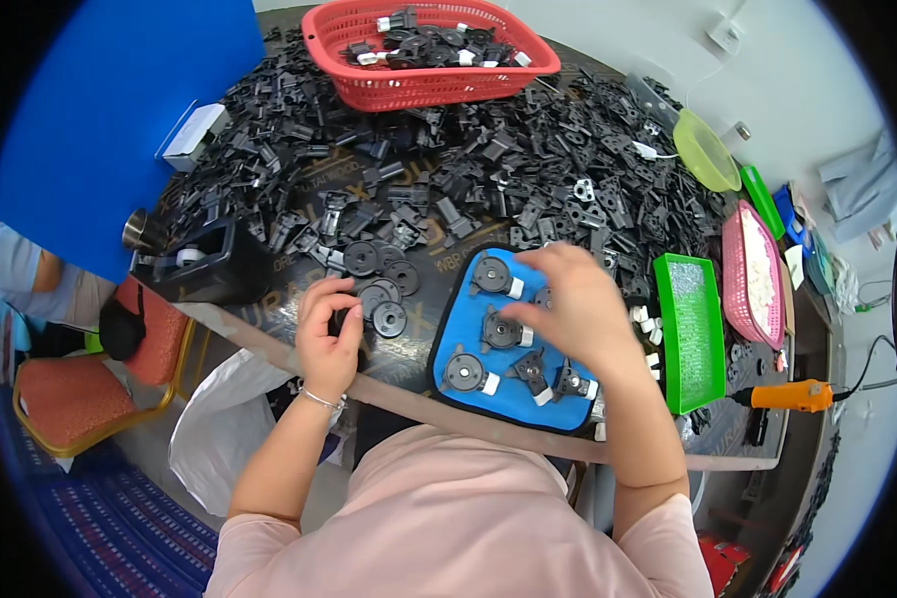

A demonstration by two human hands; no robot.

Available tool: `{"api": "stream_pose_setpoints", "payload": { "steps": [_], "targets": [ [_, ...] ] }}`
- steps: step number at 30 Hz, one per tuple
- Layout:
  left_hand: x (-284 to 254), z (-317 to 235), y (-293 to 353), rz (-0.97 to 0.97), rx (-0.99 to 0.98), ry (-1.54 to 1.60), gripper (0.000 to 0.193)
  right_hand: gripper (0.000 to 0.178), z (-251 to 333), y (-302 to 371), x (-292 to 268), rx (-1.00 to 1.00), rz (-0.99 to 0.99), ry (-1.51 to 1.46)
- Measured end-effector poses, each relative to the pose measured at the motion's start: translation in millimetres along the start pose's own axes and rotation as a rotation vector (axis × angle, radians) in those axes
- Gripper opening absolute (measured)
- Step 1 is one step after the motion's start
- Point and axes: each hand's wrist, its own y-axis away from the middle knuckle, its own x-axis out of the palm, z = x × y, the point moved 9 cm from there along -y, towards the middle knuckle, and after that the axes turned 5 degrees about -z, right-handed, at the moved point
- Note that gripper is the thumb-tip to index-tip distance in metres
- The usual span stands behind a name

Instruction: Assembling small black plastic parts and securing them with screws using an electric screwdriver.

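Note:
My left hand [327, 339] is at the table's front part with its fingers curled toward the thumb. Something dark shows between them, but I cannot make it out. Right beside its fingertips lie several black discs [390, 319], some overlapping. Over the blue mat [448, 339] with a black rim hovers my right hand [580, 304], thumb and index finger apart. Its palm side and other fingers are partly hidden. Several black round assemblies with white tabs rest on the mat, among them one at the front left [463, 372] and one at the back [491, 275].
Loose black plastic parts [508, 149] are heaped across the table. A red basket [439, 90] of assemblies stands at the back. Rightward are a green tray [673, 339] of small metal pieces, a pink basket [736, 289] of white pieces and an orange-handled tool [792, 396]. A black holder [234, 264] stands left.

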Motion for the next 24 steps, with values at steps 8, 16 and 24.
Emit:
{"api": "stream_pose_setpoints", "payload": {
  "steps": [8,16,24],
  "targets": [
    [-2,2,1,0.005,0.000,0.026,0.006,0.047,91,-16,120,-0.224,0.261,-0.084],
    [-7,9,3,-0.020,-0.025,0.071,0.007,0.029,79,-13,116,-0.166,0.232,-0.334],
    [-6,3,2,-0.039,0.001,0.028,0.007,0.040,45,-26,112,-0.002,0.213,-0.161]
  ]
}}
